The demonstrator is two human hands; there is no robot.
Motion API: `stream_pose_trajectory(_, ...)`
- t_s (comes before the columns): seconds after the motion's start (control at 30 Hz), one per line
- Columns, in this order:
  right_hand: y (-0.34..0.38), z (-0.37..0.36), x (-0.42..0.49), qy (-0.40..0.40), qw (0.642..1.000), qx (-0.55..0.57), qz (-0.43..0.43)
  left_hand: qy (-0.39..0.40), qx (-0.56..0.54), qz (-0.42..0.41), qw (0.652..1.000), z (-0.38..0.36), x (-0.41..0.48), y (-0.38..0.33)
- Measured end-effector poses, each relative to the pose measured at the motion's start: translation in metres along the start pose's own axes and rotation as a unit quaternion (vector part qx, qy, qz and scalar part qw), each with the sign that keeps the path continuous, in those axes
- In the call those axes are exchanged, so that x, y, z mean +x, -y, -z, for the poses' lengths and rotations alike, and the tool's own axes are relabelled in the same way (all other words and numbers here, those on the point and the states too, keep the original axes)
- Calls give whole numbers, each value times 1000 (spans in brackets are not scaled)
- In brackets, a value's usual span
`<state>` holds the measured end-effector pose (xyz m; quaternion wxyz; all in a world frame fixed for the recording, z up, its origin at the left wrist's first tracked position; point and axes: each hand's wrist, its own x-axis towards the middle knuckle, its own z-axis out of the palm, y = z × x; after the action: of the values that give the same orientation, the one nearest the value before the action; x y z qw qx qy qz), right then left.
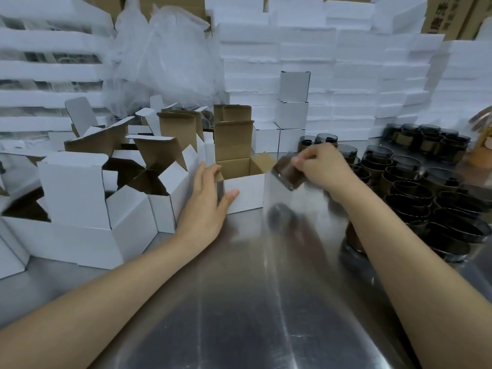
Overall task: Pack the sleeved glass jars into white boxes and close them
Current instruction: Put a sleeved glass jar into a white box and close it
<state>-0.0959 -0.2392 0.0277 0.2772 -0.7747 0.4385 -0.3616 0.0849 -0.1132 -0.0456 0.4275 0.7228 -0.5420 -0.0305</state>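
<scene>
Just right of the open white box (247,193), the right grip (322,169) pinches a tilted sleeved glass jar (286,173), which juts left from that grip above the steel surface (253,288). The left grip (206,198), spread, presses the box's left corner.

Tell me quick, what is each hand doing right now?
Left hand: open, fingers straight against the open white box.
Right hand: grips a sleeved glass jar, blurred.
</scene>
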Motion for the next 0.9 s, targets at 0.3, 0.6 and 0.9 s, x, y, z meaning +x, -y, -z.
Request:
stream_pose_trajectory(0.3, 20, 12, -6, 37, 918, 379, 112, -44, 11, -26, 999, 0, -3, -3)
stream_pose_trajectory(0.6, 25, -5, -21, 270, 921, 236, 155, -16, -47, -162, 985, 0, -8, -8)
stream_pose_trajectory(0.9, 24, -7, -23, 251, 932, 194, 178, 7, -109, -124, 986, 2, -9, -11)
